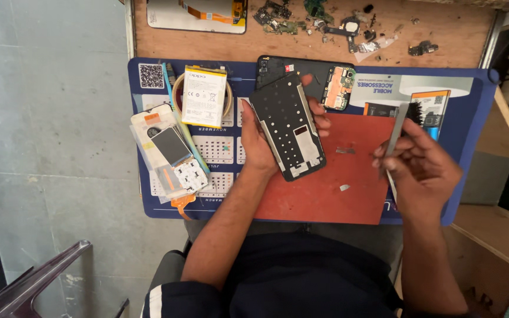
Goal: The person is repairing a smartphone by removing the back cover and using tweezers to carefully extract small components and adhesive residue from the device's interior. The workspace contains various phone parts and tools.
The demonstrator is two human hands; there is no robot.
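Left hand point(260, 144) grasping black perforated phone mid-frame point(290, 132), right hand point(422, 162) clenched around black-bristled metal-handled brush point(405, 123), above red rubber work mat point(331, 188).

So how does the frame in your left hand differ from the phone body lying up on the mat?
The black perforated frame is held tilted in the left hand; the phone body lies flat on the blue mat. The frame shows holes and silver patches; the body shows an exposed circuit board at one end. Both are dark and phone-sized.

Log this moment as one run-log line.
left hand: holds black perforated phone frame | right hand: holds grey-handled black-bristle brush | below: red work mat
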